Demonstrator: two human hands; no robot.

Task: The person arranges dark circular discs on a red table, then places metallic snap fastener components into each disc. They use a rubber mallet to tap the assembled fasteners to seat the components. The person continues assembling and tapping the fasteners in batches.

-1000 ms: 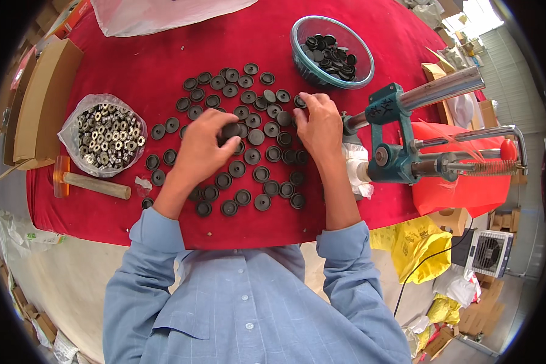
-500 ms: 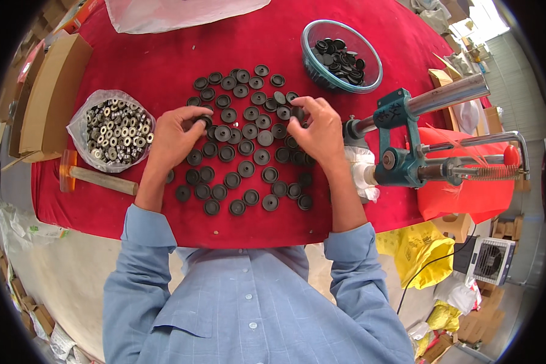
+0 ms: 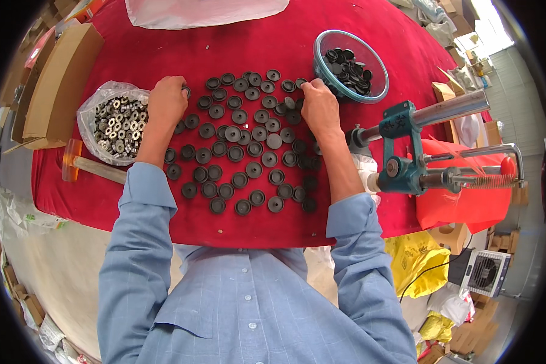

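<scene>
Black round plastic discs [image 3: 270, 159], many with a raised rim and a small centre hub, lie spread over the red cloth between my hands. My left hand [image 3: 167, 102] is at the left edge of the spread, fingers curled around a black disc [image 3: 186, 92] whose edge peeks out at the fingertips. On the far right side, my right hand [image 3: 320, 108] pinches another black disc [image 3: 300, 82] at its fingertips, close to the cloth. A clear bag of small metal bearings [image 3: 120, 128] sits beside my left wrist. Beyond my right hand stands a clear tub [image 3: 379, 79] holding black pieces.
A green hand press [image 3: 400, 145] with steel bars stands right of my right forearm, a red bag [image 3: 461, 203] beneath it. A mallet [image 3: 97, 167] lies left of my left forearm. Cardboard boxes [image 3: 67, 85] stand at the left edge. A white sheet [image 3: 206, 12] lies at the back.
Both hands have moved away from me and outward; my left went further left, my right up toward the tub. The view has shifted slightly. Each hand still has a disc at its fingertips.
</scene>
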